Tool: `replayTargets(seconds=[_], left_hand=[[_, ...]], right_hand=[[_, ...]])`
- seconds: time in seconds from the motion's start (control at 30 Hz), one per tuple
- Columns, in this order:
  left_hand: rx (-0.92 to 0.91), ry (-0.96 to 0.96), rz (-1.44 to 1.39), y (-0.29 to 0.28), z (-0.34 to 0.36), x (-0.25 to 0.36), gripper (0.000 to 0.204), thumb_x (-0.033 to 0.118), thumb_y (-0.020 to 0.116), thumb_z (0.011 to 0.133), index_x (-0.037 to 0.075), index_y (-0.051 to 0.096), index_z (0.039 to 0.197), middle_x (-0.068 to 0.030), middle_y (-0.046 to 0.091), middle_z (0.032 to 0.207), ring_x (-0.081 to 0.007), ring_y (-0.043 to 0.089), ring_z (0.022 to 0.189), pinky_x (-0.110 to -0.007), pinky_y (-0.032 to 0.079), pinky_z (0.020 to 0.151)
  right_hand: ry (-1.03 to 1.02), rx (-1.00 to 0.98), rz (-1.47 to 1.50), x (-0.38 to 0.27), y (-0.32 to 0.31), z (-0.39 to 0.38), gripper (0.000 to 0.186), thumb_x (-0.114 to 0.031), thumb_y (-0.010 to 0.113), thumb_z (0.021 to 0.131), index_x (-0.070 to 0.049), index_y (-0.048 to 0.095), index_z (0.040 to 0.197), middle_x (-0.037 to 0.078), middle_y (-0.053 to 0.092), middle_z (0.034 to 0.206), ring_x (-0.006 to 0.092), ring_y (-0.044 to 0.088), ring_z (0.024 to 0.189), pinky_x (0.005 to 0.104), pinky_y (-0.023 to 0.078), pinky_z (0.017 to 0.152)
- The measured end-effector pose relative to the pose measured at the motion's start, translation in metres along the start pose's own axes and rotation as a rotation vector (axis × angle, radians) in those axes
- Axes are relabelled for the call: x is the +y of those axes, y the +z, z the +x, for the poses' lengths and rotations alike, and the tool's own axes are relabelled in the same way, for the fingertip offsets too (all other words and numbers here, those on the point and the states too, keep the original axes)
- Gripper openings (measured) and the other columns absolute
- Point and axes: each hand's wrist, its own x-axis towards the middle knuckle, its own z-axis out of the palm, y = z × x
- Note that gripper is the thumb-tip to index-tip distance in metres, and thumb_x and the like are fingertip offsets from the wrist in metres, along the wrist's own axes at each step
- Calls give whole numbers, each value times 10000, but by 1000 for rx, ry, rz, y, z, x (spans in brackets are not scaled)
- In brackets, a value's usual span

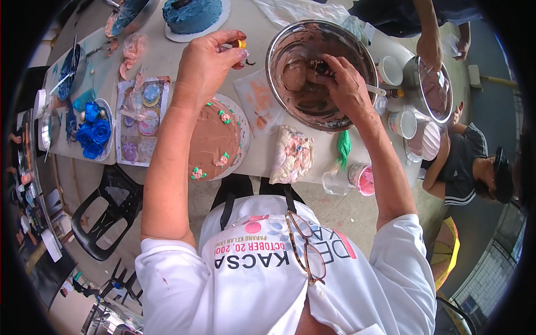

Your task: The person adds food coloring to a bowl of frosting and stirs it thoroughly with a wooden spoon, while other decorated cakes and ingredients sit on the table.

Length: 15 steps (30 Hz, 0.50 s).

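Observation:
My left hand [202, 62] is raised over the table with its fingers pinched on a small yellow bottle cap [240, 44]. Over a large steel mixing bowl [272, 92], my right hand [347, 86] grips a small dark bottle [319, 67]. Brown frosting [296, 103] coats the bowl's inside, with a paler lump in it. A spatula's pale handle [375, 89] leans out over the bowl's right rim. Beneath my left forearm sits a brown-frosted cake [219, 137] with pink flowers and green leaves. The forearm hides its left part.
A blue cake [192, 17] stands at the back; blue flowers [95, 134] fill a tray on the left. A frosting-filled piping bag [293, 153] and a pink tub [364, 180] lie near the front edge. At right, another person's hand [430, 53] reaches into a second steel bowl [446, 111].

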Motion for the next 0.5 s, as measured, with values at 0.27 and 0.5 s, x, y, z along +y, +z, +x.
replayTargets(seconds=[0.27, 0.5], left_hand=[[42, 74, -53, 3, 0, -3, 266, 57, 669, 828, -37, 674, 1078, -69, 674, 850, -126, 660, 705, -248, 547, 685], [34, 80, -47, 2, 3, -4, 263, 52, 670, 825, -49, 672, 1069, -71, 666, 867, -126, 659, 711, -249, 552, 685]], right_hand=[[-36, 1, -35, -1, 3, 3, 454, -42, 647, 801, -61, 557, 1245, 164, 595, 1089, 355, 599, 994, 411, 484, 859], [-46, -11, -54, 2, 4, 6, 447, -45, 648, 797, -67, 560, 1235, 160, 593, 1086, 361, 592, 1004, 418, 482, 866]])
